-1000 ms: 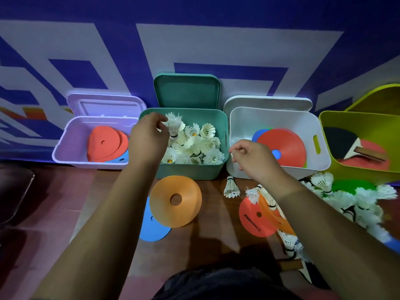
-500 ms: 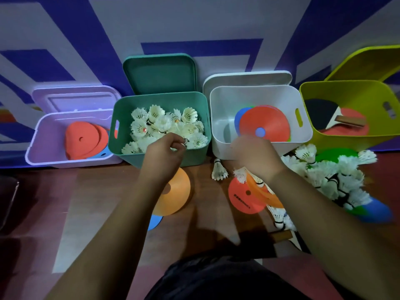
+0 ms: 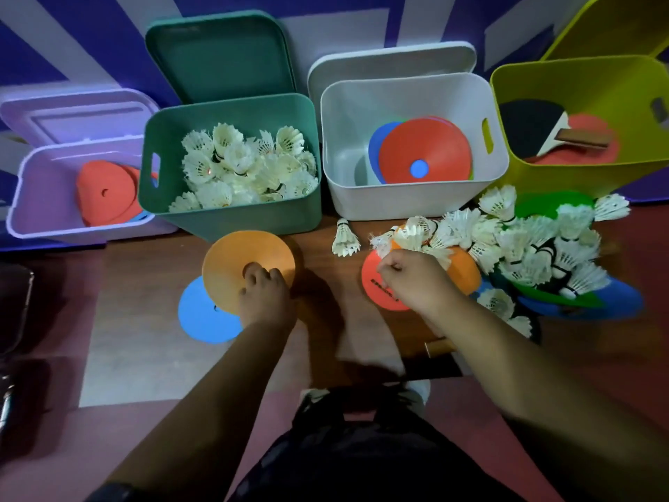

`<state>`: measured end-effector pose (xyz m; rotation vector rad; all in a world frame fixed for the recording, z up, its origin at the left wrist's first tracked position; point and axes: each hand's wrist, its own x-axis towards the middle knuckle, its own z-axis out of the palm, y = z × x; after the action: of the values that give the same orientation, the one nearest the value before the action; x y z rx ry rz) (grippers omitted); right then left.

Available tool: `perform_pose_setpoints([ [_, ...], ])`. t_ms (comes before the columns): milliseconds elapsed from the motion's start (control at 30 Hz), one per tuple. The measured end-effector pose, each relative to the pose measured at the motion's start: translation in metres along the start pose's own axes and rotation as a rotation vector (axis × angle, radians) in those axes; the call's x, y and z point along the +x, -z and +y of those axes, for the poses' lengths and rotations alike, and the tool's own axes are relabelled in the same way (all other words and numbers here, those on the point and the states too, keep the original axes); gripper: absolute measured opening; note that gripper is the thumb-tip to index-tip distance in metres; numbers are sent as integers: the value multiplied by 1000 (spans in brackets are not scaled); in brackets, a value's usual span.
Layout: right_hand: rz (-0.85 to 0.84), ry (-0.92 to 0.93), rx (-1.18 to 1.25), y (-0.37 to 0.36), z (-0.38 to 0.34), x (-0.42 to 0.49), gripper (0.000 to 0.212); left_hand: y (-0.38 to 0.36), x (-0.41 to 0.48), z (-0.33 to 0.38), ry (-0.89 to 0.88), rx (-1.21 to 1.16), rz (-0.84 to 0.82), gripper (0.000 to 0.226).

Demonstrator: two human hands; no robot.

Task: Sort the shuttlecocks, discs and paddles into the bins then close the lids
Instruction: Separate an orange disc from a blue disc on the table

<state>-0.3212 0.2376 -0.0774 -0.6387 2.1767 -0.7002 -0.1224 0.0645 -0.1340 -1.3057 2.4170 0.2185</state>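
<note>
Head camera view of a sorting job on a wooden floor (image 3: 144, 269): four open bins line a blue-and-white wall, their lids propped behind them. The person's left hand (image 3: 266, 295) has its fingers curled onto an orange disc (image 3: 249, 255) at the centre hole and holds it; the disc overlaps a blue floor disc (image 3: 202, 317), just in front of the green bin (image 3: 231, 215). That bin is heaped with white shuttlecocks (image 3: 246, 168). The right hand (image 3: 412, 280) is balled up over a red floor disc (image 3: 376, 288), at the edge of a loose heap of shuttlecocks (image 3: 525, 244) lying on more discs; whether it pinches anything cannot be told. A single shuttlecock (image 3: 345, 235) stands on its feathers, apart from the heap, just in front of the white bin (image 3: 412, 204), which holds a red disc on a blue one (image 3: 423, 150). Red discs (image 3: 105, 190) lie in the lilac bin (image 3: 40, 197) at far left. Two paddles (image 3: 543, 135) sit in the yellow-green bin (image 3: 579, 85) at far right.
</note>
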Motion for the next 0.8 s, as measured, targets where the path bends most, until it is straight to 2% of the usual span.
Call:
perform_pose_setpoints([
  [167, -139, 34, -56, -32, -1, 4, 22, -20, -7, -18, -14, 67, 22, 26],
  [300, -243, 29, -84, -57, -17, 11, 23, -24, -7, -33, -28, 12, 24, 23],
  [467, -312, -49, -47, -91, -34, 30, 19, -29, -9, -41, -73, -8, 25, 31],
  [567, -349, -115, -1, -112, -42, 46, 18, -32, -11, -52, 5, -174, 74, 31],
  [700, -306, -153, 24, -136, -56, 67, 40, -42, -18, -81, 125, -443, 173, 24],
  [800, -270, -197, 67, -152, -64, 79, 48, -49, -22, -110, 265, -619, 206, 26],
])
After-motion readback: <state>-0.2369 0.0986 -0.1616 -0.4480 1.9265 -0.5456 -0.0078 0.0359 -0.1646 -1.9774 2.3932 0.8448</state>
